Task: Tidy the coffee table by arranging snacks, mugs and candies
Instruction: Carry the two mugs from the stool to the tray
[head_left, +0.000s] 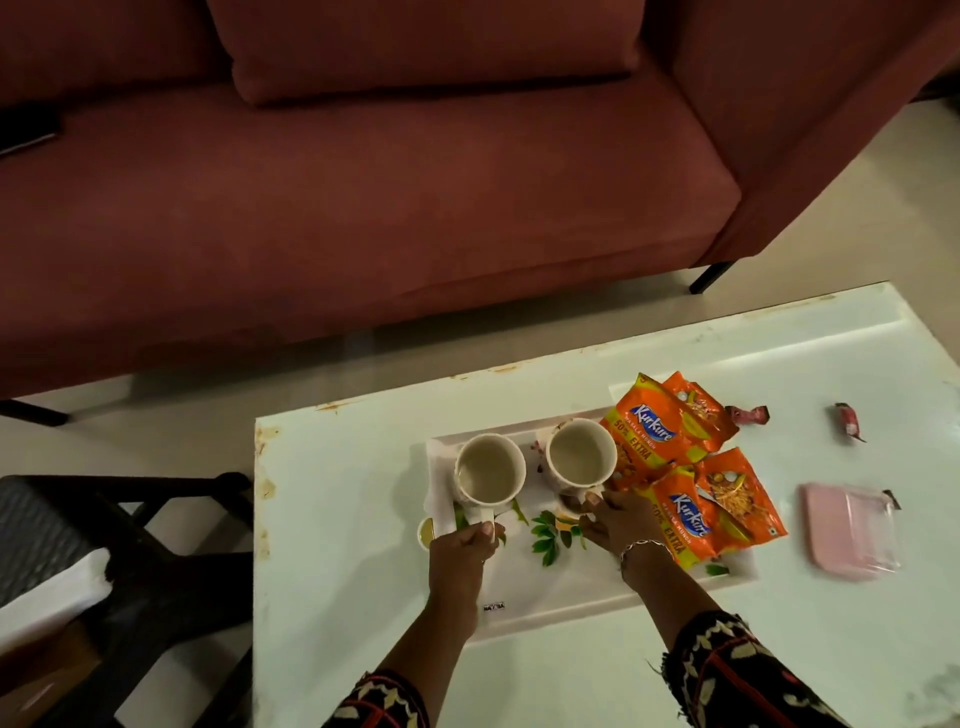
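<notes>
Nearest the camera are two patterned sleeves, and from them both forearms reach away over the white coffee table (337, 597) toward a white tray (566, 592) printed with green leaves. Going left to right: the left hand (464, 540) is curled around the handle of the left mug (489, 470), which stands upright on the left part of the tray with its handle pointing toward the near edge, so the grip comes straight from the near side. A small round yellow-topped thing (425, 533), too small to identify, sits just left of that hand at the tray's edge. The right hand (618, 519) is at the near base of the right mug (581, 458), fingers bent and touching it low down; whether it has the handle cannot be told, since the hand hides that side. The two mugs stand side by side, close but apart, both looking empty. Right of the right mug, two orange Kurkure snack packets (685, 483) lie overlapping on the right end of the tray, touching or nearly touching the right hand. Farther right, off the tray, are a pink candy wrapper (748, 414), a wrapped candy (848, 422) and a pink plastic box (852, 530), all well apart from the left hand. Those loose pieces lie to the right, so the right hand is judged the nearer one to gather them.
</notes>
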